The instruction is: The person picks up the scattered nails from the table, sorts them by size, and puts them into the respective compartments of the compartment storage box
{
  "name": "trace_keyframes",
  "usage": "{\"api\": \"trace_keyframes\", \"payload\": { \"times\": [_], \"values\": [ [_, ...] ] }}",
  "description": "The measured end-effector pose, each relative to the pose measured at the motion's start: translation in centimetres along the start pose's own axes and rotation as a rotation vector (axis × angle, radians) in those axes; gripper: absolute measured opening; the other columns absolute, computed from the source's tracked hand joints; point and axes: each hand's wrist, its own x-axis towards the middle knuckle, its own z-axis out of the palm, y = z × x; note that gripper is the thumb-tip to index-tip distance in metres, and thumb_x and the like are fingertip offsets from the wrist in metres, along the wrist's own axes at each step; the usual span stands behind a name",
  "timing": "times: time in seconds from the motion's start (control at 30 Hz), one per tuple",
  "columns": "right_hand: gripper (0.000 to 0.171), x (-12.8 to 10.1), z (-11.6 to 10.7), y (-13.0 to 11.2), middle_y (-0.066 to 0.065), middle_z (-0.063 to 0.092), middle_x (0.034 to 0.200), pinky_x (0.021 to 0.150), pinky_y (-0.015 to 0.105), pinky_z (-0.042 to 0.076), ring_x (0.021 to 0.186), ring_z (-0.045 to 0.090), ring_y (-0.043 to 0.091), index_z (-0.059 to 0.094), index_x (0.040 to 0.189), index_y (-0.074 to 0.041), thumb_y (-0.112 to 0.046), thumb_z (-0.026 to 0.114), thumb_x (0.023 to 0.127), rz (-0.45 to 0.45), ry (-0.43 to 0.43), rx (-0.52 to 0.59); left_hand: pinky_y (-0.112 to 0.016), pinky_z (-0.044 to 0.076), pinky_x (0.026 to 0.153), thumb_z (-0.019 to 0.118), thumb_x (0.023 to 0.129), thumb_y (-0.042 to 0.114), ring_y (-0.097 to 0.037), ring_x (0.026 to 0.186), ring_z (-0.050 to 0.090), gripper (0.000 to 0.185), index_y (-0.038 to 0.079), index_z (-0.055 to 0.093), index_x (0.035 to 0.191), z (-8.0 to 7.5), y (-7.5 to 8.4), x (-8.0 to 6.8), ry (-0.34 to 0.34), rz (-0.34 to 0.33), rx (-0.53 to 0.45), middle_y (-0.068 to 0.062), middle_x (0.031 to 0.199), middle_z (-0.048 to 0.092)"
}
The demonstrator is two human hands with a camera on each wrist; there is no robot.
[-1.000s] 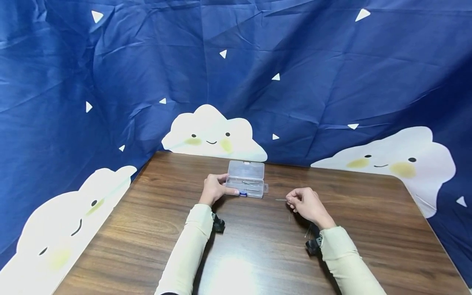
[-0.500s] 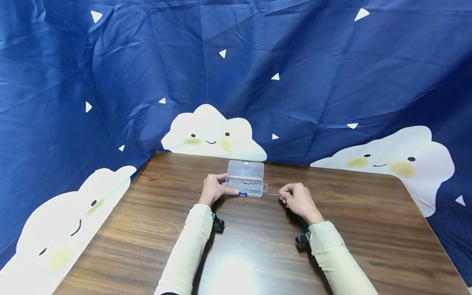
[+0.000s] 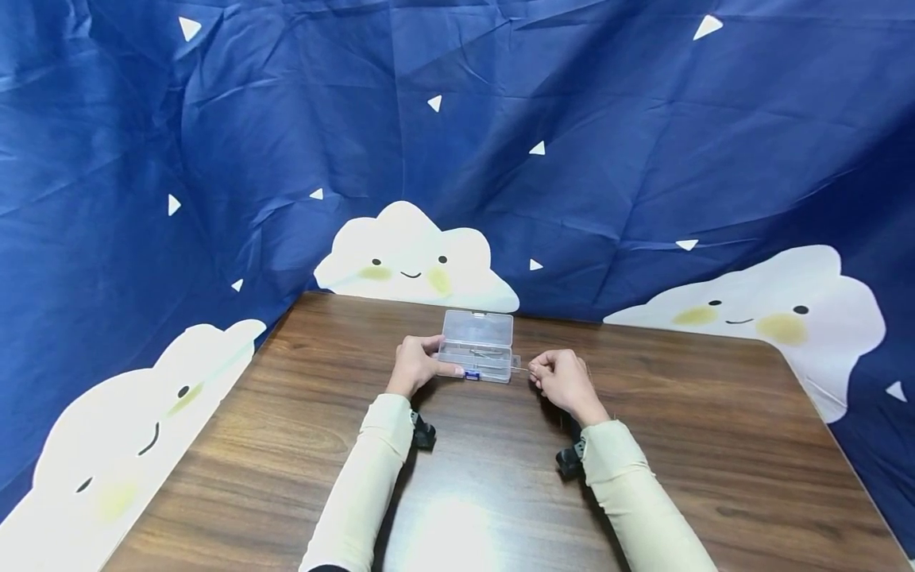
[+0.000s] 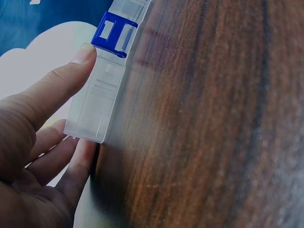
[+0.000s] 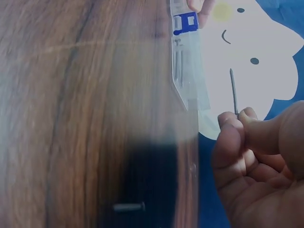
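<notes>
A clear plastic box (image 3: 477,327) stands with its lid raised near the back of the table. My left hand (image 3: 416,366) holds its left end, the thumb along the front wall beside a blue latch (image 4: 114,34) and the fingers behind the end. Several nails (image 5: 179,66) lie inside, seen through the wall. My right hand (image 3: 568,383) is just right of the box and pinches a thin nail (image 5: 233,92) by one end between thumb and fingertips. The nail's tip points toward the box; the head is hidden by the fingers.
Another nail (image 5: 129,207) lies on the brown wooden table (image 3: 343,342), in the shadow under my right hand. A blue curtain (image 3: 457,119) with white clouds hangs right behind the table's far edge.
My right hand has moved left and slightly away from me with the nail, up to the right end of the box. My left hand and the box have stayed put.
</notes>
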Motion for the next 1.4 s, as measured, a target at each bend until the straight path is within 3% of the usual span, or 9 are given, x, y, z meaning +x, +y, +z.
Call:
{"api": "trace_keyframes", "payload": {
  "times": [0.4, 0.57, 0.77, 0.97, 1.13, 1.4],
  "values": [
    [0.02, 0.9, 1.9, -1.3, 0.011, 0.07, 0.073, 0.054, 0.025, 0.052, 0.058, 0.061, 0.014, 0.074, 0.087, 0.0, -0.01, 0.063, 0.099, 0.047, 0.002, 0.059, -0.035, 0.048, 0.098, 0.103, 0.051, 0.025, -0.02, 0.105, 0.063, 0.081, 0.01, 0.072, 0.125, 0.1, -0.3, 0.1, -0.001, 0.004, -0.028, -0.004, 0.119, 0.072],
    [0.021, 1.1, 2.5, -1.8, 0.008, 0.07, 0.071, 0.059, 0.027, 0.05, 0.057, 0.059, 0.012, 0.074, 0.083, -0.002, -0.011, 0.064, 0.099, 0.054, 0.01, 0.027, -0.035, 0.046, 0.099, 0.103, 0.052, 0.026, -0.021, 0.109, 0.059, 0.081, 0.01, 0.072, 0.125, 0.2, -0.3, 0.1, -0.011, 0.001, -0.021, -0.003, 0.118, 0.072],
    [0.018, 1.7, 3.4, -2.4, 0.005, 0.07, 0.073, 0.075, 0.033, 0.047, 0.066, 0.059, 0.015, 0.075, 0.084, -0.003, -0.011, 0.065, 0.097, 0.036, 0.009, -0.014, -0.034, 0.051, 0.091, 0.102, 0.053, 0.023, -0.018, 0.094, 0.068, 0.079, 0.01, 0.072, 0.125, -0.1, -0.1, 0.0, -0.005, 0.011, -0.026, -0.006, 0.115, 0.073],
    [0.019, 2.1, 4.0, -2.7, 0.003, 0.071, 0.078, 0.085, 0.039, 0.047, 0.079, 0.062, 0.021, 0.075, 0.081, -0.005, -0.011, 0.066, 0.096, 0.043, 0.018, -0.055, -0.033, 0.048, 0.095, 0.102, 0.053, 0.022, -0.02, 0.103, 0.062, 0.08, 0.011, 0.072, 0.126, -0.1, -0.1, -0.1, -0.007, -0.011, -0.035, -0.004, 0.116, 0.073],
    [0.024, 2.4, 4.2, -3.1, 0.002, 0.071, 0.085, 0.086, 0.042, 0.047, 0.086, 0.061, 0.026, 0.074, 0.075, -0.006, -0.013, 0.066, 0.096, 0.046, 0.001, -0.104, -0.035, 0.047, 0.096, 0.102, 0.053, 0.024, -0.023, 0.103, 0.06, 0.079, 0.01, 0.073, 0.125, -0.1, 0.0, 0.0, -0.002, 0.004, -0.009, -0.005, 0.115, 0.073],
    [0.022, 2.6, 4.3, -3.3, 0.002, 0.071, 0.084, 0.083, 0.041, 0.048, 0.084, 0.06, 0.026, 0.076, 0.077, -0.007, -0.013, 0.067, 0.095, 0.054, -0.007, -0.134, -0.035, 0.048, 0.094, 0.102, 0.053, 0.025, -0.02, 0.098, 0.062, 0.078, 0.01, 0.073, 0.124, -0.1, -0.3, 0.1, -0.004, 0.009, 0.007, -0.004, 0.117, 0.072]
  ]
}}
